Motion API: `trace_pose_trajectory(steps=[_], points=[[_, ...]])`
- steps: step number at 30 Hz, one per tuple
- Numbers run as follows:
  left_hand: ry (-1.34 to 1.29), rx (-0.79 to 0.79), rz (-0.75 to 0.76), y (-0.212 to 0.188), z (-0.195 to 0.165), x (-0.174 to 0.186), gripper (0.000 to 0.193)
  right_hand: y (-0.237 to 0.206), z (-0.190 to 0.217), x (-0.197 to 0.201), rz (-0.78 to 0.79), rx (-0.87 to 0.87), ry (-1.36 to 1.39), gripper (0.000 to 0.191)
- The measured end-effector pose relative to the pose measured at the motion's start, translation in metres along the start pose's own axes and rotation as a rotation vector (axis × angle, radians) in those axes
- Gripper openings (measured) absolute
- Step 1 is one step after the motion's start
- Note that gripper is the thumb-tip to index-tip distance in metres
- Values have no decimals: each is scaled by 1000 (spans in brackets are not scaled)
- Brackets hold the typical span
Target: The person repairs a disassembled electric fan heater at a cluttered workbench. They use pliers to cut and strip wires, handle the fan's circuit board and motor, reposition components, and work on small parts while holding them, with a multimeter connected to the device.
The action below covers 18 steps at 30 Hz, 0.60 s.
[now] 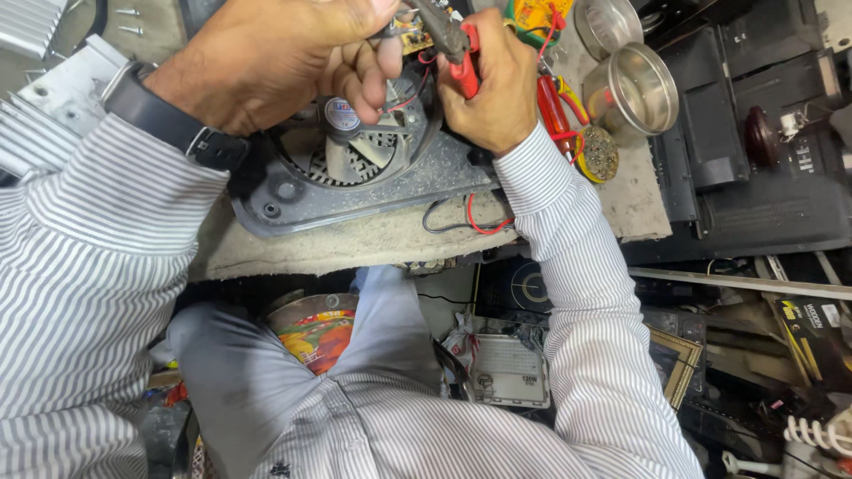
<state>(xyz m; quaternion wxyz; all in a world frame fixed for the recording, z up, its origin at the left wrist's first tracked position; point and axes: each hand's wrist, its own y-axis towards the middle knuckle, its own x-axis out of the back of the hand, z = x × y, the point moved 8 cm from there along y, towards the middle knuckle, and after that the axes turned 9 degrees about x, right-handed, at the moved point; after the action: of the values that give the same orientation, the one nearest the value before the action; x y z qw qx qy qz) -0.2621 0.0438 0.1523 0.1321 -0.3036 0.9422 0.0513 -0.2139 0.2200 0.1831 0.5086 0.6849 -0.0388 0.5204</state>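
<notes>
Red-handled pliers (457,53) held in the right hand (488,80), grip closed round the handles, just above the grey fan housing (355,191) on the table (373,239). Left hand (275,58) pinching a small circuit board (410,35) over the fan hub (340,117), fingers shut on it. Better to keep the board steady, bite only the wire (417,93), and stay off the blades below.

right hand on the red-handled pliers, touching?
Touching. Head view: the right hand is wrapped around the red-handled pliers, fingers closed over the handles.
</notes>
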Motion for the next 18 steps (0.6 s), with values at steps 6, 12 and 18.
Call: trace_pose_trajectory(steps=[6, 12, 18], points=[[15, -70, -1, -1, -3, -4, 33, 2, -2, 0, -51, 31, -48, 30], [-68, -84, 35, -1, -4, -10, 30, 1, -1, 4, -107, 57, -176, 32], [-104, -149, 24, 0, -2, -11, 31, -1, 2, 7, -135, 83, -330, 37]])
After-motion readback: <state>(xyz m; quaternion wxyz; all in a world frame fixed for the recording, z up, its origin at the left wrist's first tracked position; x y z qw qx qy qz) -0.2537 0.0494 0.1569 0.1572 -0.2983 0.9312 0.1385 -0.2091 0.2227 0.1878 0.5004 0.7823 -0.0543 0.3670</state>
